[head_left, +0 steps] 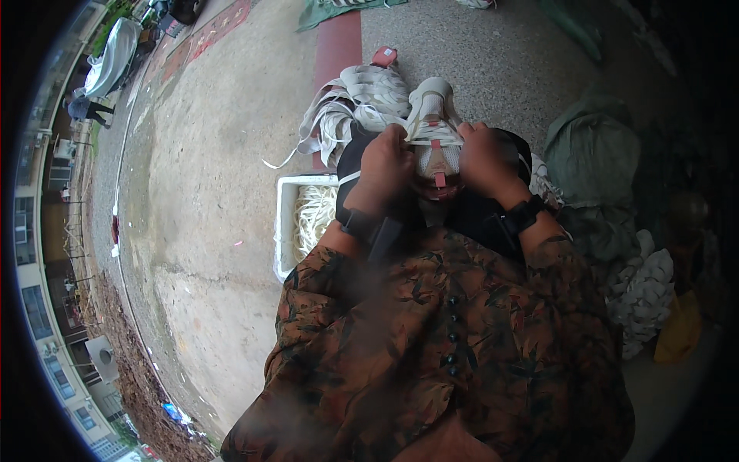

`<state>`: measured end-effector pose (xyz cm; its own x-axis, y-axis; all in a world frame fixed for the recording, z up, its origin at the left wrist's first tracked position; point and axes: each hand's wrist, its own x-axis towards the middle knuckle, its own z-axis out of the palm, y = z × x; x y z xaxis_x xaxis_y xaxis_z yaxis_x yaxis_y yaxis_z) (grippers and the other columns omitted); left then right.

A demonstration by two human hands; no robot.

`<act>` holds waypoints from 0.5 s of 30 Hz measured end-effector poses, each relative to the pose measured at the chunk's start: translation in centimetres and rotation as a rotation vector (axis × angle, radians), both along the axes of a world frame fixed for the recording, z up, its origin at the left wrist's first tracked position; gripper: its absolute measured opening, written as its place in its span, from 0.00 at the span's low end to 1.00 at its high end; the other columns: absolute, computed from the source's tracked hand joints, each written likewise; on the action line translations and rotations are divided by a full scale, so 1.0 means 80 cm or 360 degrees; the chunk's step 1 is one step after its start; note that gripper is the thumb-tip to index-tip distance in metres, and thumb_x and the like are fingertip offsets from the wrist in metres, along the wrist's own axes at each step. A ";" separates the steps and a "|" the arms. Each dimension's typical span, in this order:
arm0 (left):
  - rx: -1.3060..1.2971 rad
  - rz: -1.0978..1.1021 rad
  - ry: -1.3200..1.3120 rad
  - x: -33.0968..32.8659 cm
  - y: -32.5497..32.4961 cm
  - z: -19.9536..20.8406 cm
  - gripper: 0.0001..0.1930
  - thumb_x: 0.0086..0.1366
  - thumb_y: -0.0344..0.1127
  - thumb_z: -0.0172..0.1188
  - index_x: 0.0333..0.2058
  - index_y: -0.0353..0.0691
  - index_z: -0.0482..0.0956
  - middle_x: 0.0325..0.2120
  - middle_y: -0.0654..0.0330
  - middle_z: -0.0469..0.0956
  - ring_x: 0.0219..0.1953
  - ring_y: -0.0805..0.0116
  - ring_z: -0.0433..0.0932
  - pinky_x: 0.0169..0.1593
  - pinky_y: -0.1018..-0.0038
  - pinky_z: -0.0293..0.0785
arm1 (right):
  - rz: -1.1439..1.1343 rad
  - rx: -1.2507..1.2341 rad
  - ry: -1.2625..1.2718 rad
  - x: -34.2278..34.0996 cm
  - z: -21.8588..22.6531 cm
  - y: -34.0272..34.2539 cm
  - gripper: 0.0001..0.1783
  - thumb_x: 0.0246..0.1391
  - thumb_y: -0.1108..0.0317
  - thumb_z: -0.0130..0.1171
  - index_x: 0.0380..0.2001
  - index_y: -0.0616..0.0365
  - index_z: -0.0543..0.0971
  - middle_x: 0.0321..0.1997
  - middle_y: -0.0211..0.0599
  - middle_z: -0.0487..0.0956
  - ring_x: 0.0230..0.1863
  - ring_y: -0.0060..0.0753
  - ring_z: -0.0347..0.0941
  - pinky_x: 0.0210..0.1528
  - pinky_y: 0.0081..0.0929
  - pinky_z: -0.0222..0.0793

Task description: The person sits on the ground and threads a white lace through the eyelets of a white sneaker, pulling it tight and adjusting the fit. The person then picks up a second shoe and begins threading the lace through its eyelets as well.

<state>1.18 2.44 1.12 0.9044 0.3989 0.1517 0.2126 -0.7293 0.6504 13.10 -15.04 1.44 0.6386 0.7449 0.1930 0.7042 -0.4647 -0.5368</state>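
Note:
A white and beige sneaker [432, 100] with reddish-pink tabs rests between my knees, its toe pointing away from me. White shoelace [433, 142] crosses its tongue. At the shoe's left side, my left hand [387, 165] is closed, with lace running to its fingertips. My right hand [488, 159] is closed on the opposite side, also at the lace; its outer edge is blurred. The lace ends inside both fists are hidden.
Beyond my left knee lies a heap of white shoes and laces [373, 91]. A white foam box [282, 231] full of pale laces stands left. On my right are a green sack [589, 158] and a bundle of white pieces [643, 289]. Far left, a person [85, 108] stands outdoors.

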 end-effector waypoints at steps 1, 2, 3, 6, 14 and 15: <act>-0.0023 -0.0023 -0.0015 0.001 0.003 0.001 0.11 0.51 0.32 0.56 0.33 0.37 0.69 0.28 0.47 0.73 0.33 0.43 0.74 0.37 0.56 0.70 | 0.0006 0.0011 0.0010 0.000 0.001 -0.001 0.20 0.39 0.79 0.52 0.41 0.60 0.68 0.35 0.53 0.71 0.41 0.58 0.69 0.43 0.45 0.67; -0.0045 -0.0046 -0.0030 0.001 0.005 0.002 0.11 0.51 0.32 0.56 0.34 0.37 0.69 0.28 0.46 0.73 0.33 0.43 0.74 0.37 0.56 0.70 | 0.0012 0.0023 0.0021 -0.002 0.001 -0.004 0.19 0.39 0.80 0.52 0.40 0.60 0.68 0.36 0.52 0.71 0.41 0.58 0.68 0.44 0.45 0.67; -0.0041 -0.0098 -0.0083 0.000 0.004 0.002 0.12 0.50 0.32 0.56 0.34 0.36 0.69 0.27 0.47 0.73 0.32 0.42 0.73 0.36 0.56 0.70 | 0.0017 0.0031 0.0033 -0.005 0.006 -0.006 0.19 0.38 0.80 0.51 0.39 0.60 0.69 0.36 0.51 0.71 0.42 0.58 0.68 0.44 0.45 0.67; 0.0043 -0.0136 -0.0246 -0.003 -0.002 0.003 0.13 0.51 0.34 0.58 0.34 0.36 0.71 0.26 0.48 0.74 0.31 0.48 0.76 0.35 0.61 0.71 | 0.0104 0.0168 0.0002 -0.012 0.022 -0.007 0.13 0.40 0.79 0.52 0.33 0.61 0.71 0.31 0.49 0.73 0.36 0.55 0.71 0.38 0.42 0.68; -0.0853 0.0005 0.0036 0.006 0.001 0.037 0.12 0.53 0.37 0.62 0.29 0.31 0.78 0.22 0.51 0.77 0.26 0.65 0.77 0.34 0.72 0.72 | 0.0184 0.0192 0.0520 0.017 0.031 0.019 0.04 0.42 0.74 0.58 0.26 0.57 0.76 0.21 0.45 0.75 0.25 0.45 0.73 0.30 0.35 0.67; -0.0761 0.0013 0.0073 0.007 0.003 0.038 0.12 0.53 0.36 0.62 0.28 0.31 0.79 0.21 0.51 0.78 0.25 0.65 0.77 0.34 0.72 0.72 | 0.0287 0.0100 0.0275 0.016 0.034 0.023 0.05 0.42 0.74 0.58 0.27 0.56 0.77 0.22 0.45 0.76 0.26 0.45 0.74 0.30 0.35 0.68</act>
<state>1.74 2.65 4.12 0.9023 0.4214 -0.0909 0.2537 -0.3487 0.9022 14.34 -13.22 4.19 0.5240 0.8399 0.1417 0.6678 -0.3019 -0.6803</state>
